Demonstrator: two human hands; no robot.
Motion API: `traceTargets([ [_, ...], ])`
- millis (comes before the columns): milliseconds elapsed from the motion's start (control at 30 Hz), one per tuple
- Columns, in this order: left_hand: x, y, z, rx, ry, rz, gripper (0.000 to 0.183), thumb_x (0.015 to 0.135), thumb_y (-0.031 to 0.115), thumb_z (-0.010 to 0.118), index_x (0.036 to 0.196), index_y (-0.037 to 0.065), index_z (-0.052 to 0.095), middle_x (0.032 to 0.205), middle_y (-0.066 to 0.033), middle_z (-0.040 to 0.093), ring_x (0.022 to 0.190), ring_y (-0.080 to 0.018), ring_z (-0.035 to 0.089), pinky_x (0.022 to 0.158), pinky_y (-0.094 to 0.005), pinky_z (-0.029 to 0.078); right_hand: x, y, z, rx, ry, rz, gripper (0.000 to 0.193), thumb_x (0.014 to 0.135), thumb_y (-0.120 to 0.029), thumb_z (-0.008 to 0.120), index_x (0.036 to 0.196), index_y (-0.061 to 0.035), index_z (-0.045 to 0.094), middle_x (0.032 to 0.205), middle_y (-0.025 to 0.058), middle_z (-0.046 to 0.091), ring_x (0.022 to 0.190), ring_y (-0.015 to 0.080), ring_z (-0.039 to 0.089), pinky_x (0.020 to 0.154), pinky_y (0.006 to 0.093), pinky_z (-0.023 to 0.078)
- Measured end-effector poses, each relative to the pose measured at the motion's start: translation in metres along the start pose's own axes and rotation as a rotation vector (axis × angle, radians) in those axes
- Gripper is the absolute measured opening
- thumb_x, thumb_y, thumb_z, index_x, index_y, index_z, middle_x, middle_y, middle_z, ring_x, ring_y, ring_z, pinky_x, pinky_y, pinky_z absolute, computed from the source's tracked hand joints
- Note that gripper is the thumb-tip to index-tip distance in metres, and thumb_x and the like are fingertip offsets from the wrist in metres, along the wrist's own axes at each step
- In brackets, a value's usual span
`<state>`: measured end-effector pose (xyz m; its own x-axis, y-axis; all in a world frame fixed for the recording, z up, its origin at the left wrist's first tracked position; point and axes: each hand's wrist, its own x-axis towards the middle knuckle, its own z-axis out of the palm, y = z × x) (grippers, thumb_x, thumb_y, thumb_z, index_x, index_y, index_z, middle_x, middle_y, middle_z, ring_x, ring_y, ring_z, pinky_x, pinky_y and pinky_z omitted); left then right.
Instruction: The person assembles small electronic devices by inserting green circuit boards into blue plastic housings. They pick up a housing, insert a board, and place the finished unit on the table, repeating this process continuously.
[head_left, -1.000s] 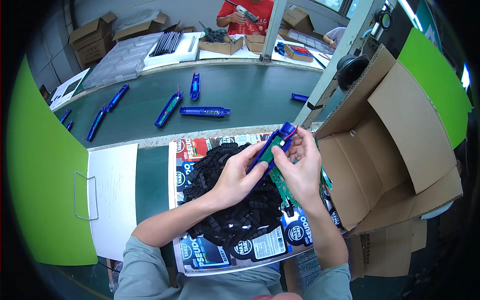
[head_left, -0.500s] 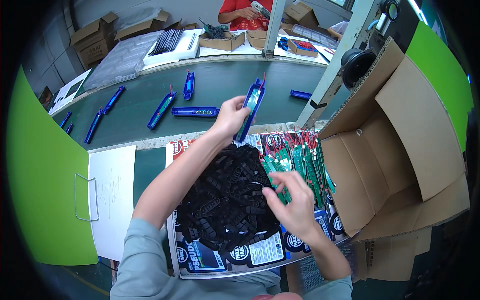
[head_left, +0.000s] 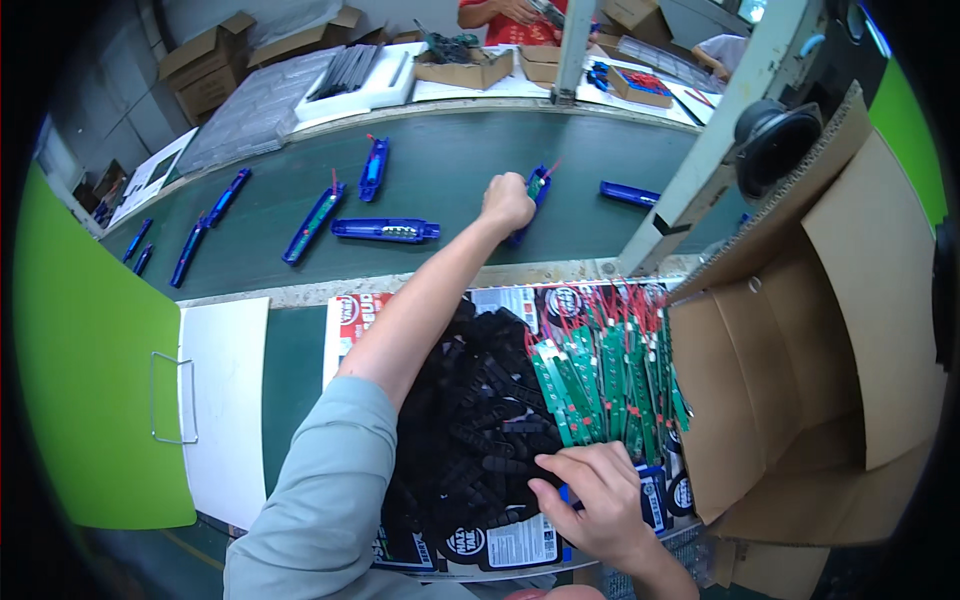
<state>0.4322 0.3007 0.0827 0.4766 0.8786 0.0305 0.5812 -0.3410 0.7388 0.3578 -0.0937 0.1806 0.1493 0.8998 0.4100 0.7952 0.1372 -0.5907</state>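
My left hand (head_left: pixel 510 205) reaches out over the dark green belt, its fingers closed around a long blue plastic housing (head_left: pixel 541 186). A green circuit board and a red wire show at the housing's far end; my hand covers part of it. Nearer to me, my right hand (head_left: pixel 597 497) hovers with curved, parted fingers and nothing in it. Beside it lie a heap of small black plastic parts (head_left: pixel 480 400) and a bunch of narrow green circuit boards (head_left: pixel 610 375) with red wires.
More blue housings (head_left: pixel 385 230) lie spread along the belt (head_left: pixel 440 165). An open cardboard box (head_left: pixel 770 340) stands on the right, behind a metal post (head_left: pixel 690 180) and a black round fixture (head_left: pixel 775 145). A green panel (head_left: pixel 100 370) is at left. Across the belt, a person in red (head_left: pixel 515 25) works.
My left hand has carried the blue housing away from me and lowered it to the belt. My right hand has drawn back toward me, away from the circuit boards.
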Motion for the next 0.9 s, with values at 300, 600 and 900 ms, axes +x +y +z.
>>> traceTargets([
  [300,-0.001,-0.025,-0.039,0.241,-0.054,0.241,0.026,0.086,0.007,0.059,0.106,-0.005,0.071,0.115,-0.0319,0.068,0.114,-0.0477,0.064,0.099,-0.0512,0.052,0.008,0.000,0.005,0.024,0.010,-0.016,0.028,0.074,-0.007,0.084,0.100,-0.0031,0.074,0.090,0.0092,0.069,0.078,0.0259,0.062,0.070,0.0370,0.047],
  [600,-0.027,-0.111,-0.179,0.365,-0.292,0.327,0.042,0.091,0.014,0.067,0.129,-0.004,0.066,0.124,-0.0238,0.071,0.116,-0.0334,0.069,0.103,-0.0407,0.053,0.008,-0.003,0.002,0.014,0.047,-0.050,0.027,0.076,-0.004,0.083,0.101,-0.0018,0.074,0.089,0.0107,0.069,0.077,0.0268,0.062,0.069,0.0365,0.047],
  [900,-0.080,-0.139,-0.204,0.643,-0.065,0.287,0.028,0.089,0.008,0.063,0.114,0.002,0.074,0.112,-0.0209,0.071,0.112,-0.0374,0.066,0.098,-0.0475,0.052,0.023,0.004,0.013,-0.107,0.049,-0.013,0.017,0.084,-0.006,0.076,0.100,-0.0018,0.071,0.091,0.0101,0.069,0.083,0.0289,0.065,0.075,0.0402,0.046],
])
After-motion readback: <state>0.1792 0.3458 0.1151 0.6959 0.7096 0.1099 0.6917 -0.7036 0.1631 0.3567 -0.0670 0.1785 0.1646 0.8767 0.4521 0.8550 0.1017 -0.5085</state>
